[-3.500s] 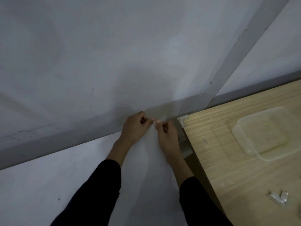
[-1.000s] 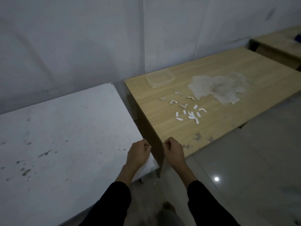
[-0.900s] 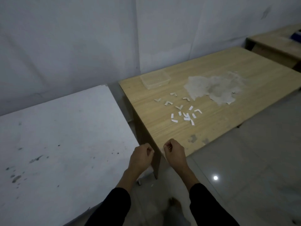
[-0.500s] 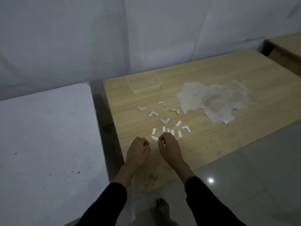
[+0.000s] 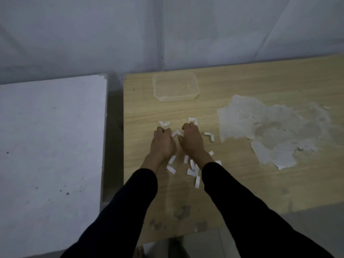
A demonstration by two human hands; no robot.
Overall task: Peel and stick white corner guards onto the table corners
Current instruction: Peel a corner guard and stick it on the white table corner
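Wooden table (image 5: 260,183), clear plastic container (image 5: 175,88) near back edge, white corner guards (image 5: 211,136), paper strips (image 5: 171,168), pale peeled patch (image 5: 270,127)

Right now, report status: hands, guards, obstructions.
Left hand, right hand curled, flanking one corner guard; grip unclear. Spare guards loose on table. White strips by wrists, nothing blocking.

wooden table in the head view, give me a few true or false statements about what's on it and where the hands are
1. The clear container stands on the wooden table, near its far left corner. True.
2. The container is heaped with guards. False: it looks almost empty; loose guards lie on the tabletop.
3. An L-shaped corner guard shows between the left hand and the right hand. True.
4. The worn pale patch is left of the hands. False: it is to their right.
5. White strips lie near the wrists. True.
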